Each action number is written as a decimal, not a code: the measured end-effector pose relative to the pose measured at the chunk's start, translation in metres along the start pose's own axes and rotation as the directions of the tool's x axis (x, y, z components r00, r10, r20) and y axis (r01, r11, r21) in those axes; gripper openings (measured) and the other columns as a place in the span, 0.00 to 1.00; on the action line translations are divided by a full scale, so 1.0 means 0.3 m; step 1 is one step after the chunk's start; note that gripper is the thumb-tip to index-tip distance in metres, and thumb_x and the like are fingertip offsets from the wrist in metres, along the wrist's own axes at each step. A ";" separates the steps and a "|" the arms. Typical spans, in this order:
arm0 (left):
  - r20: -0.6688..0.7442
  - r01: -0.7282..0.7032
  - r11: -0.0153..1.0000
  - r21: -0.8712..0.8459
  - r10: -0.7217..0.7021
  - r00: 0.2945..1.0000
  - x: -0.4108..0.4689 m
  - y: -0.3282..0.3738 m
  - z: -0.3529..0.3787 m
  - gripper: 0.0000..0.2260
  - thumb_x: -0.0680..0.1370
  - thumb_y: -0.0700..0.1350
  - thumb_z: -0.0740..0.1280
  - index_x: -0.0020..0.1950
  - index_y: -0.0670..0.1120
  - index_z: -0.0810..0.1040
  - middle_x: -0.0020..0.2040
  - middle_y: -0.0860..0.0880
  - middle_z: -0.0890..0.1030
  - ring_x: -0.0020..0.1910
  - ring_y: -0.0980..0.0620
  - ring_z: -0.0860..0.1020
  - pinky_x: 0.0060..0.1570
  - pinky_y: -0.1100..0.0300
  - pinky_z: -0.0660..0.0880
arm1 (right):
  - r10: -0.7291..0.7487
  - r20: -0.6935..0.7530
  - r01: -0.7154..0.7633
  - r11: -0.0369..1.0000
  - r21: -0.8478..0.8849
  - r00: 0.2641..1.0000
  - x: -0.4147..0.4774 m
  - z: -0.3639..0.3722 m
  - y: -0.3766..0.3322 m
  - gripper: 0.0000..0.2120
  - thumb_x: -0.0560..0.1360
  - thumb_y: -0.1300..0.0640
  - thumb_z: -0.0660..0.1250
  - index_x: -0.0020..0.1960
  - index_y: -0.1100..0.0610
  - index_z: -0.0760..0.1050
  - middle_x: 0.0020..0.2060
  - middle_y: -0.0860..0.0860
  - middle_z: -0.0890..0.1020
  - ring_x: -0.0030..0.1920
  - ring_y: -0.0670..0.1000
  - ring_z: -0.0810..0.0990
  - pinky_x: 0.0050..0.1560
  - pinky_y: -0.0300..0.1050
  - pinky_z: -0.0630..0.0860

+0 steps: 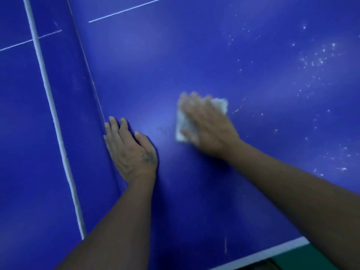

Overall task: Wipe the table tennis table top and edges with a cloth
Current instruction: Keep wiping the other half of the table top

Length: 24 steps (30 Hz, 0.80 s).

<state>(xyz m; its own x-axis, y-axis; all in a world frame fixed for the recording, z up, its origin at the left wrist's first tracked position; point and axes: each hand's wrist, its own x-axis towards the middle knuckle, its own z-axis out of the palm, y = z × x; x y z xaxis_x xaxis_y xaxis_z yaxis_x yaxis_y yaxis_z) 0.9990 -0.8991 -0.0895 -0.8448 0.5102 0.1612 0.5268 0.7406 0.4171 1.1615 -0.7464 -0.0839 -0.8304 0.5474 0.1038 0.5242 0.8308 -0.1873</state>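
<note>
I see my right hand (206, 129) pressed flat on a white cloth (221, 106) near the middle of the blue worktop (194, 45); both are blurred. My left hand (130, 151) rests palm down on the worktop, fingers straight, just beside the foot of the net (81, 90), whose white top band (52, 106) runs down the left. White specks (315, 59) dot the surface to the right of the cloth. The white edge line (272, 252) crosses the lower right corner.
</note>
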 end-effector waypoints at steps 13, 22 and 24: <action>0.133 -0.009 0.995 -0.100 0.022 0.991 -0.313 -0.121 -0.139 0.24 0.87 0.39 0.57 0.83 0.35 0.66 0.85 0.40 0.65 0.86 0.42 0.60 0.86 0.42 0.57 | 0.314 0.028 -0.315 0.948 0.045 0.949 -0.038 -0.001 -0.143 0.34 0.88 0.41 0.54 0.86 0.60 0.58 0.87 0.55 0.54 0.87 0.59 0.51 0.86 0.60 0.46; 0.132 -0.092 0.994 0.054 0.084 0.988 -0.449 -0.161 -0.121 0.24 0.86 0.39 0.56 0.82 0.33 0.67 0.84 0.37 0.65 0.85 0.37 0.61 0.85 0.38 0.56 | -0.091 -0.021 0.094 0.982 0.166 0.996 -0.289 0.036 -0.309 0.31 0.87 0.43 0.61 0.82 0.62 0.67 0.84 0.57 0.64 0.85 0.60 0.60 0.83 0.63 0.58; 0.128 -0.085 0.995 0.054 0.078 0.989 -0.451 -0.157 -0.116 0.25 0.86 0.40 0.55 0.83 0.33 0.66 0.85 0.38 0.65 0.86 0.38 0.61 0.85 0.39 0.56 | -0.135 -0.020 0.136 0.982 0.131 0.991 -0.341 0.010 -0.190 0.30 0.87 0.44 0.63 0.80 0.63 0.70 0.82 0.59 0.67 0.84 0.61 0.63 0.82 0.64 0.62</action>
<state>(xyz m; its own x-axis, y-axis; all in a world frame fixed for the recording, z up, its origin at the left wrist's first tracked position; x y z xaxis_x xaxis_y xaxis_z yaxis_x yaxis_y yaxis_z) 1.0852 -1.0182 -0.0998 -0.7823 0.6181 0.0770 0.6011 0.7169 0.3532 1.2160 -0.8499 -0.0868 -0.8894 0.4326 0.1479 0.3770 0.8770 -0.2979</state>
